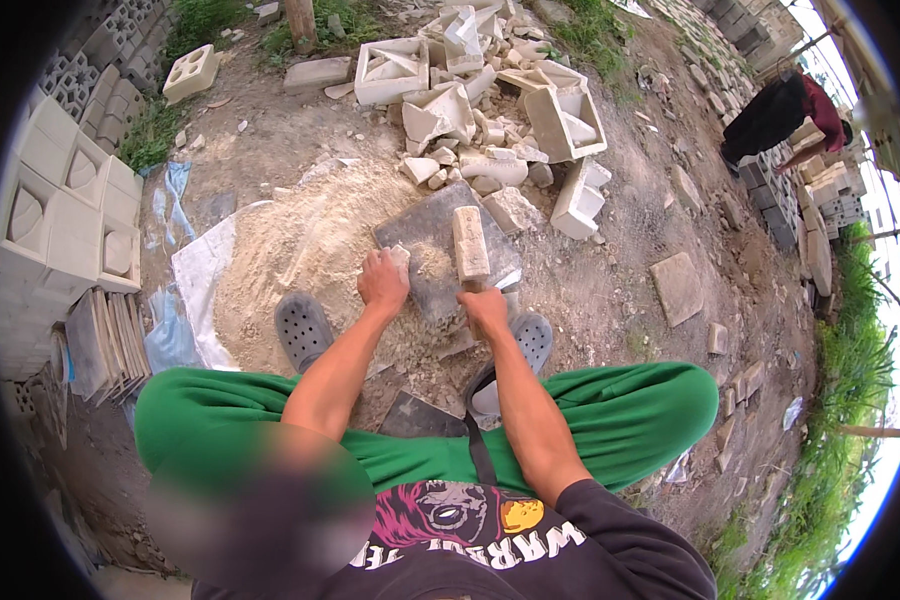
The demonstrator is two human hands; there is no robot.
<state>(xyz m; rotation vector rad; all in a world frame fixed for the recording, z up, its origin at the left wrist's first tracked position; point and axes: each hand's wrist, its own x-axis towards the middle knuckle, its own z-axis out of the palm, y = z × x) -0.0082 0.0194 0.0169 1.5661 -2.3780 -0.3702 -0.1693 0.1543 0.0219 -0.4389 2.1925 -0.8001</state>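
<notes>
My right hand (484,310) is closed round the lower end of a wooden mallet (470,243). Its long, block-shaped head is coated in pale dust and lies over a dark grey slab (425,290). At the slab's left side, my left hand (384,278) is closed on a pale stone chunk (400,253), mostly hidden by the fingers. Crushed crumbs (432,262) lie on the slab between the two hands. Left of the slab spreads a heap of sandy powder (295,240), partly on a white sheet (203,265).
Broken pale blocks (435,115) pile up beyond the slab. Stacked moulded blocks (65,190) stand at left, near leaning boards (105,345). My grey clogs (303,328) flank the slab. Far right, another person (770,115) bends over stacked blocks. A flat stone (677,288) lies right.
</notes>
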